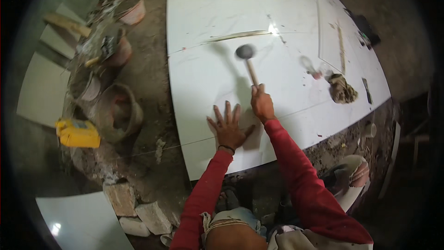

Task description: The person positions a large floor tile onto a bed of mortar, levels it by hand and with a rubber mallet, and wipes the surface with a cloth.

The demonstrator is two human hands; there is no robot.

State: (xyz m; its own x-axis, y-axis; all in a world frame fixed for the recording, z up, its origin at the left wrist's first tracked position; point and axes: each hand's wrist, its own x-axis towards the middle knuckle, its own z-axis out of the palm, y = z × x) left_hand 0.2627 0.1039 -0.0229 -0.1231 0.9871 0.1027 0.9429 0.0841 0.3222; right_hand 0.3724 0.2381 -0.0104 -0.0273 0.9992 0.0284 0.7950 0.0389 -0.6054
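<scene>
White tiles (203,9) cover most of the middle and right, bordered on the left by bare dirt (155,60). A loose white tile (85,222) lies near left, beside rough blocks (154,217). Farther along the left are a round bucket (135,115) and, just left of it, a yellow jug (79,134). A mallet (250,68) is over the middle tiles, its dark head blurred and pointing far. A crumpled brown cloth (343,90) rests toward the right. The left hand (229,133) lies flat, fingers spread, on the tiles; the right hand (262,105) grips the mallet's wooden handle.
</scene>
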